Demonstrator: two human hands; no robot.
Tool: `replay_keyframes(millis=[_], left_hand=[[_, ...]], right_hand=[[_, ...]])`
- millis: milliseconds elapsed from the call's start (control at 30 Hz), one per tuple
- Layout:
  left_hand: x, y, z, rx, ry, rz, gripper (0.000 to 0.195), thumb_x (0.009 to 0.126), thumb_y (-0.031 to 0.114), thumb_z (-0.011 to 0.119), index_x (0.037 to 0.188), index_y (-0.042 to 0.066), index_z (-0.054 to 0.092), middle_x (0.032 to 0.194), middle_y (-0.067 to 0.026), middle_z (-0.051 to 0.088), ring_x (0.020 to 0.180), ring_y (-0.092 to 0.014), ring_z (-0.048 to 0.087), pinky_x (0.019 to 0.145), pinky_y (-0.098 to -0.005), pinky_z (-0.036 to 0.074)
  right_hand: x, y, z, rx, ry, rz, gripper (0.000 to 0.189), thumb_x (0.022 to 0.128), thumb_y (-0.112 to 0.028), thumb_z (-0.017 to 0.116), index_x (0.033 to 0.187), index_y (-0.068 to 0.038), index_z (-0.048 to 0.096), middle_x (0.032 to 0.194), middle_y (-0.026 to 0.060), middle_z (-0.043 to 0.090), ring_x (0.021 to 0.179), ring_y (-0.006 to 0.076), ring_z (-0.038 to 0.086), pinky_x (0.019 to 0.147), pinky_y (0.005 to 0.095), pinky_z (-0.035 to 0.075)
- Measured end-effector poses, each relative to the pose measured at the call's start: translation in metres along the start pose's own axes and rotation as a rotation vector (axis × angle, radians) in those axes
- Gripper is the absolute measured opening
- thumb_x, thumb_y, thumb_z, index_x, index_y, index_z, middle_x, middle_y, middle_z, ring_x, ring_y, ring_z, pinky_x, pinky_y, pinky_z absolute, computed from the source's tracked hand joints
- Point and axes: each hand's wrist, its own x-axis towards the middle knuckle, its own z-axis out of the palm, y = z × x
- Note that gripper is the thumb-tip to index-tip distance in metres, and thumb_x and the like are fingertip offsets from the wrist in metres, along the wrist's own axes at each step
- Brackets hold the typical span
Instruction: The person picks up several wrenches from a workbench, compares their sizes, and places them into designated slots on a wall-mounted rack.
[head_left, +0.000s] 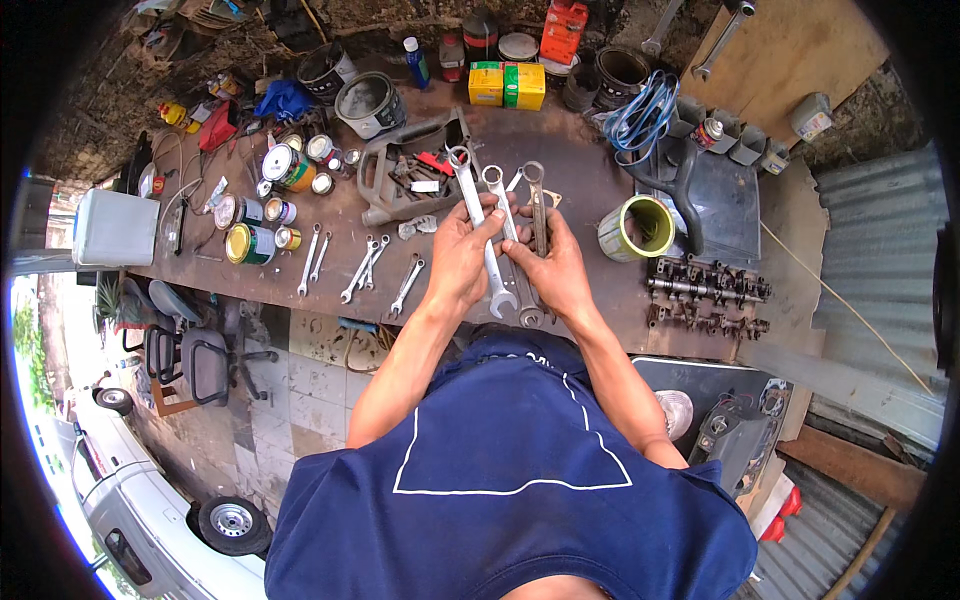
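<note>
My left hand (466, 251) grips a shiny combination wrench (484, 232), its ring end up and open jaw down. Beside it, my right hand (551, 262) holds darker combination wrenches (539, 214), with fingers around the shafts. Another ring-ended wrench (495, 180) stands between the two hands; fingers of both are close to it, and which one bears it I cannot tell. Several smaller combination wrenches (364, 270) lie in groups on the brown workbench (285, 281) to the left. Behind my hands sits a grey plastic housing (375, 176) with small tools and parts in it.
Paint cans (251, 244) crowd the bench's left part, near a white container (116, 229). Yellow-green boxes (506, 86) stand at the back. To the right are a yellow-green bucket (636, 229), coiled blue cable (641, 112) and rocker shaft assemblies (709, 289).
</note>
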Motion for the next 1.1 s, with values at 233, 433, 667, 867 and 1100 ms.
replay_keyframes(millis=[233,433,667,867,1100], left_hand=[[0.016,0.003,0.005,-0.098,-0.053,-0.011,0.024,0.096,0.005,0.050,0.118,-0.003,0.052,0.109,-0.0116,0.061,0.092,-0.017,0.062,0.077,-0.0292,0.053],[0.013,0.000,0.000,-0.136,-0.144,-0.021,0.033,0.101,0.026,0.043,0.114,-0.002,0.055,0.110,-0.0110,0.060,0.101,-0.018,0.057,0.088,-0.0323,0.047],[0.008,-0.012,0.002,-0.039,-0.111,-0.040,0.034,0.100,0.026,0.046,0.112,-0.003,0.059,0.107,-0.0091,0.060,0.101,-0.017,0.056,0.092,-0.0308,0.045],[0.022,-0.003,0.014,-0.025,-0.124,-0.045,0.035,0.100,0.027,0.046,0.116,-0.002,0.058,0.111,-0.0081,0.060,0.104,-0.016,0.055,0.094,-0.0299,0.042],[0.028,-0.006,0.022,-0.032,-0.169,-0.061,0.037,0.101,0.026,0.043,0.124,-0.001,0.053,0.108,-0.0082,0.061,0.096,-0.017,0.060,0.084,-0.0317,0.051]], right_hand=[[0.015,-0.014,-0.001,-0.053,0.004,0.004,0.026,0.083,-0.010,0.068,0.103,0.003,0.058,0.082,0.0052,0.061,0.074,0.0089,0.056,0.065,0.0257,0.046],[0.019,-0.011,0.002,0.158,0.036,0.021,0.021,0.087,-0.007,0.064,0.105,0.002,0.060,0.087,0.0049,0.065,0.078,0.0081,0.059,0.067,0.0244,0.047],[0.018,0.004,0.004,0.169,0.044,0.115,0.014,0.091,-0.013,0.061,0.099,-0.001,0.065,0.076,0.0000,0.062,0.061,0.0036,0.051,0.051,0.0218,0.040],[0.038,-0.005,-0.002,0.421,-0.028,0.159,0.018,0.097,-0.016,0.050,0.097,-0.003,0.062,0.067,-0.0039,0.054,0.051,0.0022,0.042,0.043,0.0209,0.031],[0.042,-0.016,-0.001,0.133,0.227,-0.129,0.017,0.095,-0.009,0.053,0.111,-0.003,0.054,0.074,0.0012,0.061,0.058,0.0057,0.052,0.049,0.0227,0.045]])
